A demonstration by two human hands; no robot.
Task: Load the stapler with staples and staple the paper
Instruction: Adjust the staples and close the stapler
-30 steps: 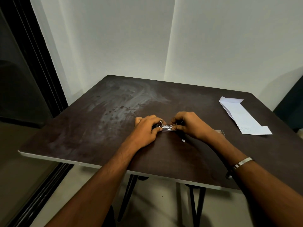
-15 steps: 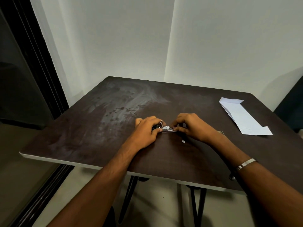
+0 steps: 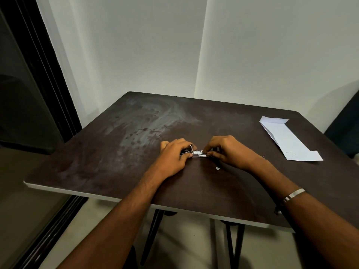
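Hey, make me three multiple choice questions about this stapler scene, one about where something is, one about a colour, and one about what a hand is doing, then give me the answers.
1. Where does the folded paper lie on the table?
A. Under the stapler
B. Far right side, apart from both hands
C. Near left corner

2. What colour is the bracelet on the right wrist?
A. Silver
B. Red
C. Black

3. What is the left hand doing?
A. Lying flat and open on the table
B. Lifting the paper
C. Gripping the stapler

Answers:
1. B, the white paper sits by the right edge, clear of the hands.
2. A, the band shows as a pale metallic strip.
3. C, its fingers curl round the stapler's left end, while the right hand pinches at the other end.
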